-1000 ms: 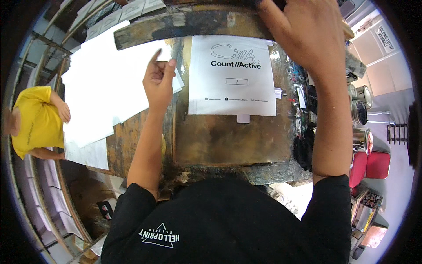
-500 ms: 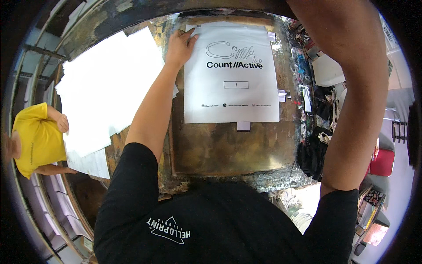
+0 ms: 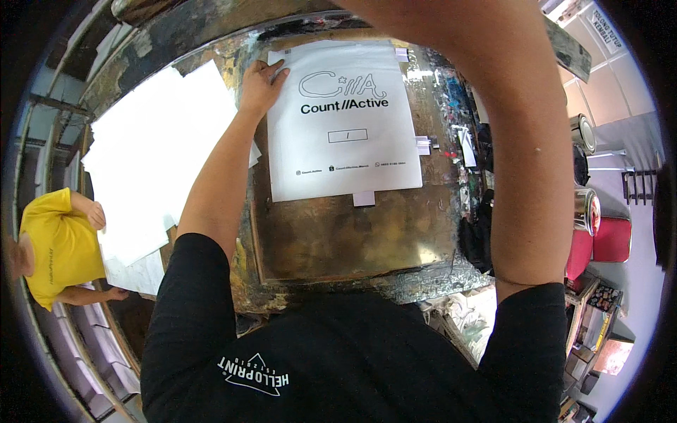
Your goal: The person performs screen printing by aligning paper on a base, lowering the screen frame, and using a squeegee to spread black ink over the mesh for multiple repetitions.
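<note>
A white printed sheet (image 3: 345, 155), perhaps a flat bag, lies on a stained brown board (image 3: 338, 240). Black lettering, an outlined emblem and a small box are printed on it. My left hand (image 3: 259, 88) rests at the sheet's upper left edge, thumb and fingers apart, fingertips touching the surface near the corner. Small pale tabs (image 3: 364, 199) stick out beyond the sheet's lower and right edges. My right forearm (image 3: 522, 106) reaches up and across the top of the picture. The right hand is outside the picture, so its fingers and anything in them are hidden.
A spread pile of white sheets (image 3: 162, 155) covers the left of the table. Beyond it stands a person in a yellow shirt (image 3: 67, 240), one hand near the pile. Paint-spattered table edge (image 3: 458, 190), metal cans (image 3: 585, 211) and a red seat (image 3: 612, 240) are at right.
My right forearm has swung leftward over the top, revealing cans at the right. The whole view has shifted slightly. My left hand stays at the sheet's corner.
</note>
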The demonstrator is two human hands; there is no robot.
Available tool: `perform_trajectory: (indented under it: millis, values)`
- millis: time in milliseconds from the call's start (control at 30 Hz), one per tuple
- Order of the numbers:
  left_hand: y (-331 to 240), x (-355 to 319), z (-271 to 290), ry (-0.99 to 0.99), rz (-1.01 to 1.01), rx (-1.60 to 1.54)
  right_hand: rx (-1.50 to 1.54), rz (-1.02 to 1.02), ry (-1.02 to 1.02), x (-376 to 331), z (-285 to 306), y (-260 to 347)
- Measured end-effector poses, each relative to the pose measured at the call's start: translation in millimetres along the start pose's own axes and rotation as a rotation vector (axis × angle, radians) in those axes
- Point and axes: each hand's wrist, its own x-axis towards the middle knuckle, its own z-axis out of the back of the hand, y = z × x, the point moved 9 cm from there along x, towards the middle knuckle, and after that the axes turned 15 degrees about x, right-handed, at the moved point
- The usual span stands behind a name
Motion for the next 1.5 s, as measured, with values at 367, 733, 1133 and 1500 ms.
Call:
perform_trajectory:
  millis: [367,733,1133,1500]
  values:
    - [-6.6,0.1,34.3,-0.056,0.17,-0.249,-0.064,0.082,-0.044,8.1,8.1,4.0]
    - [36.3,-21.1,83.7,0.117,0.516,-0.567,0.118,-0.303,0.434,17.7,-2.3,-5.1]
    - [80.4,-215.1,148.5,-0.111,0.863,-0.596,-0.041,-0.349,0.021,13.6,-18.7,28.6]
    - [81.4,-229.8,139.3,-0.08,0.859,-0.551,-0.293,0.021,0.017,4.8,0.3,-116.1]
